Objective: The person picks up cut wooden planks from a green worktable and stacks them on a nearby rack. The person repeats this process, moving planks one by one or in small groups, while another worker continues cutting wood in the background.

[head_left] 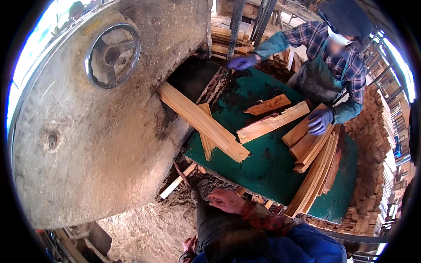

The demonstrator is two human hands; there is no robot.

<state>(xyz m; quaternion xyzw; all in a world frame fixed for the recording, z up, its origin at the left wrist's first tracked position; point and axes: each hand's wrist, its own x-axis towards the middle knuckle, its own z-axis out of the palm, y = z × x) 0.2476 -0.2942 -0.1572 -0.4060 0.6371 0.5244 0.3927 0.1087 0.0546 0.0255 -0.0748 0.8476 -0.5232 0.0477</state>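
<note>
Right hand [226, 200] open, rough planks [204, 122]

Machine housing [87, 144]: large, curved, dusty grey, filling the left side.
Handwheel [112, 55]: spoked metal, mounted on the housing.
Table [267, 168]: green, worn.
Co-worker [333, 61]: plaid shirt, dark apron, blue gloves, standing behind the table.
Wood stacks [372, 131]: cut pieces piled at the right.
Ground [149, 232]: sawdust-covered.

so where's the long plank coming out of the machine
In the head view the long plank lies left of centre, running from the machine's opening onto the green table, crossing a shorter slat.
</note>
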